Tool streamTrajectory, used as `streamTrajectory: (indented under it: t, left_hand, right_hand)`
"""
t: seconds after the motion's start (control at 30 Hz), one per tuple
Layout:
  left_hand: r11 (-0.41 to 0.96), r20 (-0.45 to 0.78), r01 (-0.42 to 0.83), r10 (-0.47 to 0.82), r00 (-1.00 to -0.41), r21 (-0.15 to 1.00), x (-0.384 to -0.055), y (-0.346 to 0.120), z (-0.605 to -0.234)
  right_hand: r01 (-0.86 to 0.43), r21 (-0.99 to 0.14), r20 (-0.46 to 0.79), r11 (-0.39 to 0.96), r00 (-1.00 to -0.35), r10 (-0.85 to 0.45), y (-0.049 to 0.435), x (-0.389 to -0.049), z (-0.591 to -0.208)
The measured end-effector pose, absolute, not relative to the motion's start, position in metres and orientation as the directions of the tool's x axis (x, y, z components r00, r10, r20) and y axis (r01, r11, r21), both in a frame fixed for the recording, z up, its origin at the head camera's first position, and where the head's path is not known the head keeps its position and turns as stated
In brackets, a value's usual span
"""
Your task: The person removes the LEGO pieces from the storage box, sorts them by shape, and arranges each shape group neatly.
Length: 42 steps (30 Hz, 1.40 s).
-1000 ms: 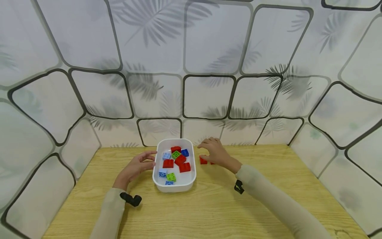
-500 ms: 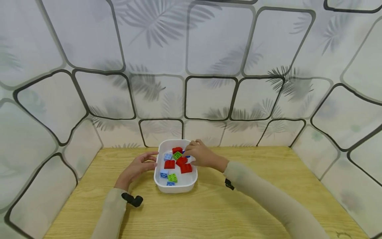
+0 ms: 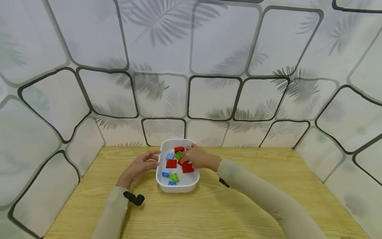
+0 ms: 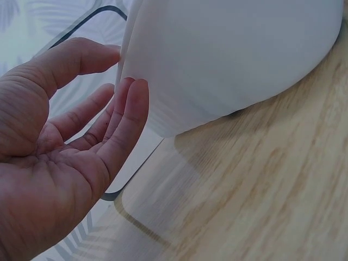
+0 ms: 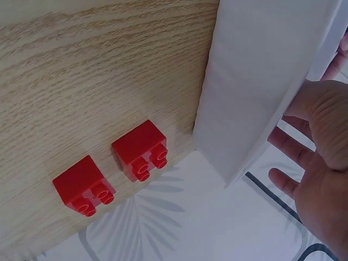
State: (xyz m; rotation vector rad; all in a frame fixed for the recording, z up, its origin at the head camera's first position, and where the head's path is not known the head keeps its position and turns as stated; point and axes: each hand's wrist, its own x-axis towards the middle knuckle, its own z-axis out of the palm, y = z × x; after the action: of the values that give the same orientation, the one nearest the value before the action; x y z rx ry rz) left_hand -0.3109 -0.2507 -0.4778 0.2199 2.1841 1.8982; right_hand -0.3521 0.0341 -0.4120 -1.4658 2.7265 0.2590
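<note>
A white plastic box (image 3: 178, 189) stands on the table with several toy building bricks inside. My left hand (image 3: 140, 169) rests its relaxed fingertips (image 4: 139, 95) against the box's left wall. My right hand (image 3: 200, 157) reaches over the right rim, its fingers down at a red brick (image 3: 181, 162). Whether they pinch it cannot be told; in the right wrist view the box wall (image 5: 255, 81) hides the fingertips. Nearby lie another red brick (image 3: 171, 164), a green brick (image 3: 179, 155), a light blue brick (image 3: 170, 156) and a lime brick (image 3: 174, 178).
Two red bricks, one nearer the box (image 5: 140, 150) and one farther off (image 5: 84, 186), sit on the table right of the box, hidden behind the right arm in the head view. A patterned curtain (image 3: 215, 98) hangs behind the wooden table (image 3: 185, 215).
My right hand has moved left from above the table bricks, over the rim and down into the box. The dark blue brick is now covered by it. My left hand stays at the box.
</note>
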Motion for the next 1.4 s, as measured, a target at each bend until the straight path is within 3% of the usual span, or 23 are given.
streamTrajectory:
  t: [0.73,1.07,1.4]
  left_hand:
    - [0.113,-0.057,-0.024,0.3,-0.952,0.993,-0.311,-0.251,-0.475]
    - [0.121,-0.063,-0.027,0.304,-0.951,0.992,-0.312,-0.252,-0.478]
    - [0.107,-0.051,-0.019,0.314,-0.948,0.994,-0.314,-0.254,-0.48]
  right_hand:
    - [-0.81,0.093,-0.199,0.579,-0.585,-0.786,0.028,-0.354,-0.419]
    - [-0.8,-0.006,-0.223,0.599,-0.583,-0.781,0.029,-0.347,-0.424]
    - [-0.792,-0.025,-0.253,0.61,-0.585,-0.77,0.027,-0.346,-0.424]
